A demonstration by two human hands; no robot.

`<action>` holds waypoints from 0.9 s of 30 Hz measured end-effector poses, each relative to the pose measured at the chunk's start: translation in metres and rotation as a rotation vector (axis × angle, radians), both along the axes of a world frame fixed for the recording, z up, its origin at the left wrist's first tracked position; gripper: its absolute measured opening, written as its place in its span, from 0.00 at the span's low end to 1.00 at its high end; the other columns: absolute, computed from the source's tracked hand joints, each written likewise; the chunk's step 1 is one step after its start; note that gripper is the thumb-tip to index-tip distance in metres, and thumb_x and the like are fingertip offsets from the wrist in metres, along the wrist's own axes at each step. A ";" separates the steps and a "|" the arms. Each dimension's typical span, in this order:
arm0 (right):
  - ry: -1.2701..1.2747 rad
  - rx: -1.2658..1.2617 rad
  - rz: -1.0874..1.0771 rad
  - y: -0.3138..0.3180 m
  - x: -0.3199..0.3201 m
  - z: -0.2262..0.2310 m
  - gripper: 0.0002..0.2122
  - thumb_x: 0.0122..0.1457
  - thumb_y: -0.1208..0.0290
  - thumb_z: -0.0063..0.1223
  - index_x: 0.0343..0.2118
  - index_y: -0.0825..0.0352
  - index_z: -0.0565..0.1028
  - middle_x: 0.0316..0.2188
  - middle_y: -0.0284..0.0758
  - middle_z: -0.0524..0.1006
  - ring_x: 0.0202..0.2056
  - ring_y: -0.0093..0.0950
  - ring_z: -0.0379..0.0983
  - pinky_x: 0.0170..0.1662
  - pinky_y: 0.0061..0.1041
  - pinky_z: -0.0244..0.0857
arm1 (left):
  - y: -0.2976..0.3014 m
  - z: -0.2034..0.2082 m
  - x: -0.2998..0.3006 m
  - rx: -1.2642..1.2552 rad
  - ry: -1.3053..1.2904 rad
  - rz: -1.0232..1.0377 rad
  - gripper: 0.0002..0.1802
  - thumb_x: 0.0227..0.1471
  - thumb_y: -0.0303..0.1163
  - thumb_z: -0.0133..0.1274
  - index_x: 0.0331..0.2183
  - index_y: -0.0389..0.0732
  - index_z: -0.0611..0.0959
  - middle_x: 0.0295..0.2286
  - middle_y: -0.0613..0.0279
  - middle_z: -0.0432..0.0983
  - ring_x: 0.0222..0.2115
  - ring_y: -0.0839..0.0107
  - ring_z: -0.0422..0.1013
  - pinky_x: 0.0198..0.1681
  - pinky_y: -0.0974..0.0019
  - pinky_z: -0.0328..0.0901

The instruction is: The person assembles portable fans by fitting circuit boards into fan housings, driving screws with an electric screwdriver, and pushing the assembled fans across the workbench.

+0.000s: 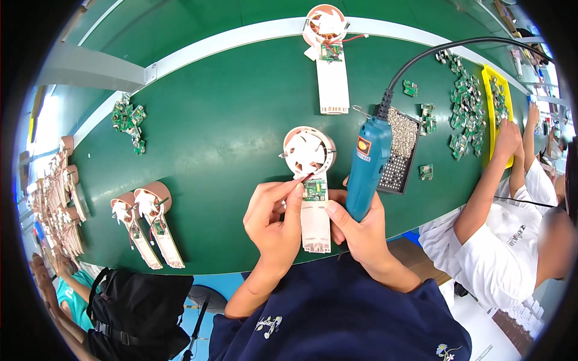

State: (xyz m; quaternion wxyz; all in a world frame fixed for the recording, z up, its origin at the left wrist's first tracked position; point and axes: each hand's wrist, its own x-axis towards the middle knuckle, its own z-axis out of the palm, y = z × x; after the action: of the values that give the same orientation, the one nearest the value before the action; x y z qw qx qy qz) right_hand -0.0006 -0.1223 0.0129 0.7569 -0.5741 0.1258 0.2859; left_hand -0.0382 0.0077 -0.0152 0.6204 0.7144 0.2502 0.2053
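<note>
In front of me lies a handheld fan half-shell [316, 231], pale pink-white, with a white fan wheel [306, 151] in its round head and a small green circuit board [315, 190] in the handle. My left hand [274, 219] is closed at the board's upper left, thumb and finger pinching a thin dark red wire [307, 177]. My right hand [364, 231] presses its thumb on the handle's right edge and also holds a teal electric screwdriver [368, 162] in the crook of the thumb. The screwdriver stands with its cord end away from me; its tip is hidden.
Beyond lies another fan half-shell [333, 84]; two more [158, 225] lie at left, near stacked shells [60, 204]. A black tray [400, 147] holds small screws. Circuit boards lie in piles [466, 111], [127, 120] and a yellow bin [489, 90]. A co-worker's arm [481, 192] reaches there.
</note>
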 end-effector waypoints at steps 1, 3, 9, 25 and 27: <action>0.010 0.001 0.007 0.001 0.000 -0.001 0.20 0.59 0.78 0.55 0.49 0.67 0.59 0.37 0.44 0.78 0.18 0.16 0.68 0.16 0.15 0.59 | 0.000 -0.002 -0.001 0.020 -0.031 0.028 0.06 0.50 0.20 0.60 0.33 0.34 0.83 0.28 0.62 0.75 0.23 0.82 0.67 0.21 0.80 0.60; 0.005 -0.004 0.021 0.001 0.002 -0.001 0.19 0.59 0.78 0.55 0.50 0.67 0.59 0.37 0.45 0.78 0.18 0.16 0.68 0.16 0.16 0.59 | 0.000 -0.006 -0.003 0.087 -0.065 0.062 0.06 0.49 0.20 0.61 0.33 0.35 0.83 0.27 0.63 0.75 0.21 0.82 0.66 0.20 0.80 0.58; 0.053 0.067 0.067 0.007 0.004 -0.006 0.19 0.59 0.79 0.55 0.50 0.67 0.59 0.38 0.45 0.78 0.17 0.16 0.67 0.16 0.16 0.59 | 0.005 -0.004 -0.005 0.084 -0.055 0.101 0.06 0.49 0.20 0.60 0.34 0.35 0.83 0.26 0.63 0.74 0.22 0.82 0.65 0.19 0.79 0.57; -0.118 0.089 -0.055 0.054 0.050 -0.004 0.16 0.62 0.73 0.53 0.48 0.68 0.60 0.39 0.46 0.77 0.14 0.18 0.64 0.14 0.19 0.57 | 0.051 0.009 0.070 0.323 -0.127 0.067 0.03 0.54 0.21 0.56 0.32 0.31 0.81 0.29 0.63 0.72 0.27 0.80 0.70 0.26 0.77 0.66; -0.137 0.165 -0.159 0.042 0.044 -0.002 0.13 0.63 0.72 0.50 0.47 0.64 0.61 0.46 0.52 0.74 0.13 0.19 0.62 0.14 0.19 0.57 | 0.057 0.015 0.101 0.456 -0.166 0.080 0.02 0.51 0.20 0.57 0.31 0.33 0.81 0.25 0.60 0.72 0.23 0.73 0.70 0.23 0.73 0.66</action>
State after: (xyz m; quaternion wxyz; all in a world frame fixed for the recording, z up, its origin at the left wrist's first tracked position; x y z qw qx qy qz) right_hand 0.0433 -0.0804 0.0113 0.8285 -0.5164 0.0952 0.1944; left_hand 0.0631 0.0649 -0.0004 0.4530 0.8062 0.1737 0.3386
